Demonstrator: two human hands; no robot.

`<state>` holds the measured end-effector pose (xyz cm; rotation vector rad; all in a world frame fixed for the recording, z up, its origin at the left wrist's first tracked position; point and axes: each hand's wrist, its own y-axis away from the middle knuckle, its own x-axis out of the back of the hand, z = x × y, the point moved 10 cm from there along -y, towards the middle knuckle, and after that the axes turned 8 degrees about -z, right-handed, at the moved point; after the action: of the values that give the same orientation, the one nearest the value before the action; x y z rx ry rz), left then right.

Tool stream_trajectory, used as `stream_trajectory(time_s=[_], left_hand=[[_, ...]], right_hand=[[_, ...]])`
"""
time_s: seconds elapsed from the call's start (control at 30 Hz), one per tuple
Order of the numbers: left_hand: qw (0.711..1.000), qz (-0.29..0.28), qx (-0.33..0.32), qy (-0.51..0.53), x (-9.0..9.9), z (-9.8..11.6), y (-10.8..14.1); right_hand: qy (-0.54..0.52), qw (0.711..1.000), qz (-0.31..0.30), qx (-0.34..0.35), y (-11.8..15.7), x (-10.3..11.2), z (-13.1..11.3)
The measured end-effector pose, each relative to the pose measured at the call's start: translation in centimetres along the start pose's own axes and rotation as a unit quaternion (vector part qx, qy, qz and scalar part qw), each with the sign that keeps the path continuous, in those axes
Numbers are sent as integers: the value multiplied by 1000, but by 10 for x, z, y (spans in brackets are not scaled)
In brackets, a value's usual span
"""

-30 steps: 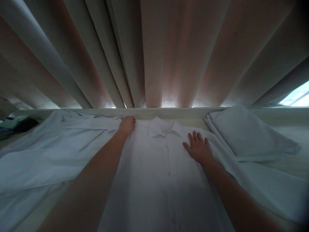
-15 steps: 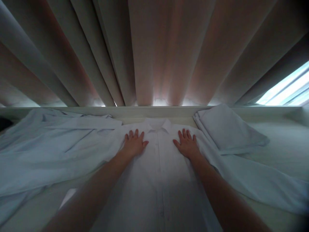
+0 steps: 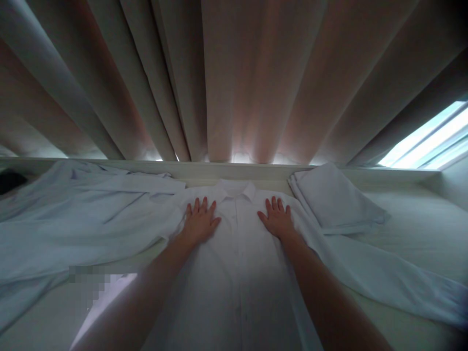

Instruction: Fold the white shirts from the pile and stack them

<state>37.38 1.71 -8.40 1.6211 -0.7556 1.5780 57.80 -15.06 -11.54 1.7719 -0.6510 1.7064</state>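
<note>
A white button-up shirt [image 3: 237, 273] lies spread front side up, its collar [image 3: 236, 190] at the far end and its button strip running down the middle. My left hand [image 3: 199, 222] rests flat on the shirt's left chest side, fingers spread. Mirroring it, my right hand [image 3: 277, 218] presses flat below the shoulder on the other side, fingers apart. Neither hand grips any cloth. One sleeve [image 3: 387, 273] stretches out to the right. My forearms cover parts of the shirt's sides.
White garments [image 3: 91, 214] lie loosely heaped at the left. A folded white cloth [image 3: 334, 197] sits right of the collar, over the shirt's edge. Behind the pale surface [image 3: 413, 200] a raised ledge [image 3: 204, 170] runs along long curtains [image 3: 252, 87]. Something dark [image 3: 10, 180] shows at the far left.
The view has shifted and tilted slightly. Both hands remain flat on the shirt, sitting a little lower and further left in the picture. More of a pale patch shows beside my left forearm.
</note>
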Motion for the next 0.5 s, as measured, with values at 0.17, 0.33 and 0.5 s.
stream_trajectory(time_s=[0.17,0.33,0.5], left_hand=[[999,-54,-2,3,-14,15,58],[999,-42,3,-14,-9,23,100],[999,-32,6,-6,-8,26,144]], right_hand=[[-13,1000,15,15,6,15,-3],[-19,997,20,67,36,41,-19],[-27,986,-39,161,116,22,-50]])
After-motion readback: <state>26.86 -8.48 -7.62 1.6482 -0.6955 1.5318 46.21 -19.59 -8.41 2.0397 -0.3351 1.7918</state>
